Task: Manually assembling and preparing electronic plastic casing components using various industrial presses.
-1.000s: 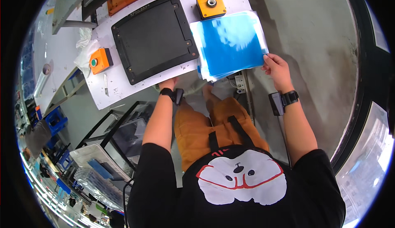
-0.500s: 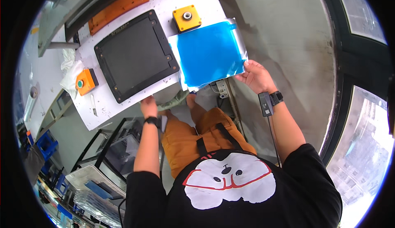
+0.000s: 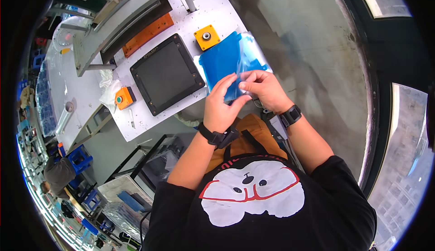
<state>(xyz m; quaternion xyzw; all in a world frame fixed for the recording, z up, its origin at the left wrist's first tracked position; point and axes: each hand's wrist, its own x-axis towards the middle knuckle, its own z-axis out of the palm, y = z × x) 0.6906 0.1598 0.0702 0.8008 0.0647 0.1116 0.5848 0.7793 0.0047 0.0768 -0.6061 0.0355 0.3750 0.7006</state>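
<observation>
The right hand (image 3: pixel 268 91) is clamped with thumb and forefinger on the near edge of a thin, clear film (image 3: pixel 241 60), which rises in a bend above a stack of blue sheets (image 3: pixel 219 65). Just left of it, the left hand (image 3: pixel 218 110) has its thumb and fingers apart, the fingertips close to the film; whether they touch it I cannot tell. The blue sheets lie at the near right edge of the white counter (image 3: pixel 217 6), with bright glare over their right part. Left of them sits a flat black tray (image 3: pixel 167 74), and on their far side a yellow box (image 3: pixel 207 38) with a round button. Left of the tray stand an orange box (image 3: pixel 124 97) with a green button, a small knife (image 3: pixel 132 118) nearer, and crumpled white plastic (image 3: pixel 108 92). Beyond the tray lies an orange board (image 3: pixel 147 34), beside a grey metal frame (image 3: pixel 122 26).
</observation>
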